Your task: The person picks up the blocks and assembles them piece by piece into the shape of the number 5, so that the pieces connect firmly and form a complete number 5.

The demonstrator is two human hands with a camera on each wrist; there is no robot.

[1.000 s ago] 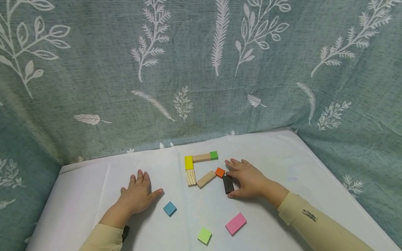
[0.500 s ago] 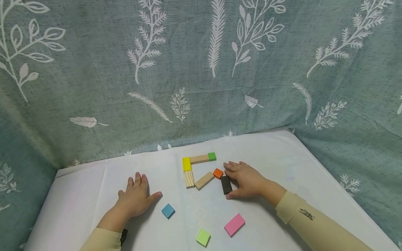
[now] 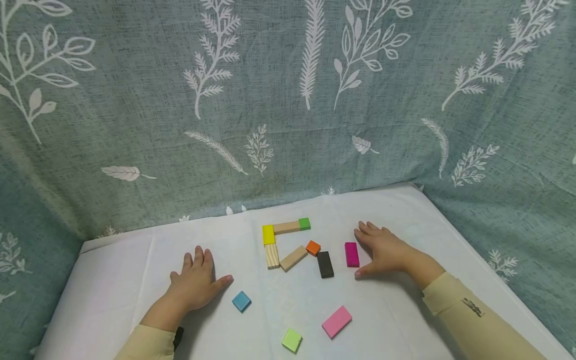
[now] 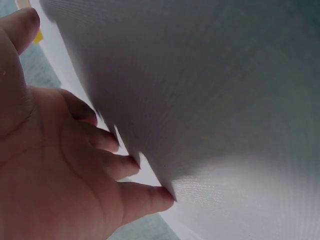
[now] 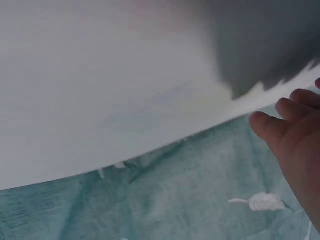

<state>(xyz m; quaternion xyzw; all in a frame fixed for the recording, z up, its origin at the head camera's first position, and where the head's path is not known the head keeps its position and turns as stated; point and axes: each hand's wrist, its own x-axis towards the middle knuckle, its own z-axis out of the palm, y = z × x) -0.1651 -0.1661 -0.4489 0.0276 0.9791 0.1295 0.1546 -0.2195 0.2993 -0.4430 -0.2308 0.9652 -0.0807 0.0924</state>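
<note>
My left hand (image 3: 193,285) rests on the white table with its fingers spread, holding nothing; the left wrist view shows the fingertips of this hand (image 4: 90,165) at the cloth. The nearest block to it is blue (image 3: 241,301), just right of the thumb. On the right side, my right hand (image 3: 389,252) is spread beside a magenta block (image 3: 352,255), which lies between the reach of its thumb and index finger. A black block (image 3: 325,264) lies left of that, with an orange block (image 3: 313,247) at its upper corner. In the right wrist view only fingers (image 5: 272,127) show.
A yellow block (image 3: 268,234), a plain block (image 3: 286,228), a green block (image 3: 304,223), a striped block (image 3: 272,256) and a tilted plain block (image 3: 293,258) continue the outline. Pink (image 3: 337,322) and lime (image 3: 292,340) blocks lie nearer. A patterned curtain (image 3: 279,100) hangs behind.
My right hand has moved right, away from the black block, uncovering the magenta block. The black block stays beside the orange one. My left hand has stayed in place.
</note>
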